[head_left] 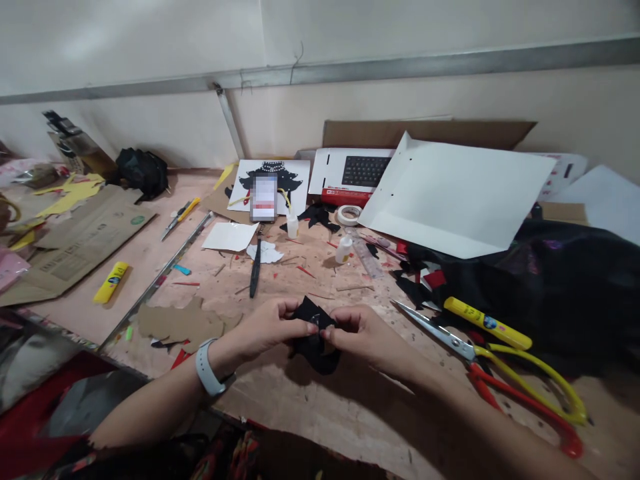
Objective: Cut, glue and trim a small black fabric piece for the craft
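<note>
A small piece of black fabric (320,357) is held over the near part of the table, between both hands. My left hand (287,323) pinches its left side, thumb on top. From the right, my right hand (357,328) grips the same cloth, the two thumbs almost meeting. Something pale shows at the thumbs, too small to make out. Fingers beneath the cloth are hidden. To the left lies a cut brown cardboard shape (183,320). Large scissors (473,351) with yellow and red handles rest to the right, beside a yellow glue tube (487,323).
A phone (263,198) leans against a picture of a black design (295,180). Small white bottles, a tape roll (349,215), a black-handled tool (255,267) and scraps lie ahead. White board (460,193) and black cloth (565,287) occupy the right; a cutter (187,210) lies left.
</note>
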Demonstrator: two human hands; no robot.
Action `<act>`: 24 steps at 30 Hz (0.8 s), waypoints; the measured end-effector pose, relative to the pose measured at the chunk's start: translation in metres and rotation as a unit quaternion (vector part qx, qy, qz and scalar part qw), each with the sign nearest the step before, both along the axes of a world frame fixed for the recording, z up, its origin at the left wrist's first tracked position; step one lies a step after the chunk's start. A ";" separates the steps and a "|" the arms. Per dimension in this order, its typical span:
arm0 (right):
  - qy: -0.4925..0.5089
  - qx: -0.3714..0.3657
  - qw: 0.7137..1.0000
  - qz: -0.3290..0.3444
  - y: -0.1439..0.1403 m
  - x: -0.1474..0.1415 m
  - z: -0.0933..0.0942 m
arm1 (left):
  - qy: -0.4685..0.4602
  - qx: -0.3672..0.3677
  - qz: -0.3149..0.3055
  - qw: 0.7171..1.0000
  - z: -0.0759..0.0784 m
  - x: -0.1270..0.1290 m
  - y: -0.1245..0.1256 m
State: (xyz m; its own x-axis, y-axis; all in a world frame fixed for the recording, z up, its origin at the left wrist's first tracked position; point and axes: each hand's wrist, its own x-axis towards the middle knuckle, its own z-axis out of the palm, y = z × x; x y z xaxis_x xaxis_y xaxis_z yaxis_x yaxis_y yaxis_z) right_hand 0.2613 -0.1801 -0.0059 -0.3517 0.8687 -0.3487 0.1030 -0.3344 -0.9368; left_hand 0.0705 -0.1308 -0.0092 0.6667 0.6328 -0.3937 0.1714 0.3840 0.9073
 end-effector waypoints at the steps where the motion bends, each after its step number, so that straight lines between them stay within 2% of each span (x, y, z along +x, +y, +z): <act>1: -0.004 -0.002 1.000 0.003 0.000 0.000 0.000 | 0.006 0.000 -0.002 1.000 0.000 0.001 0.001; 13: -0.006 -0.024 0.999 0.047 0.002 0.002 -0.003 | 0.043 -0.037 -0.002 0.998 -0.006 0.004 0.002; 24: 0.007 -0.006 0.998 0.059 -0.001 0.001 -0.004 | 0.020 -0.048 0.002 0.999 -0.008 0.005 -0.001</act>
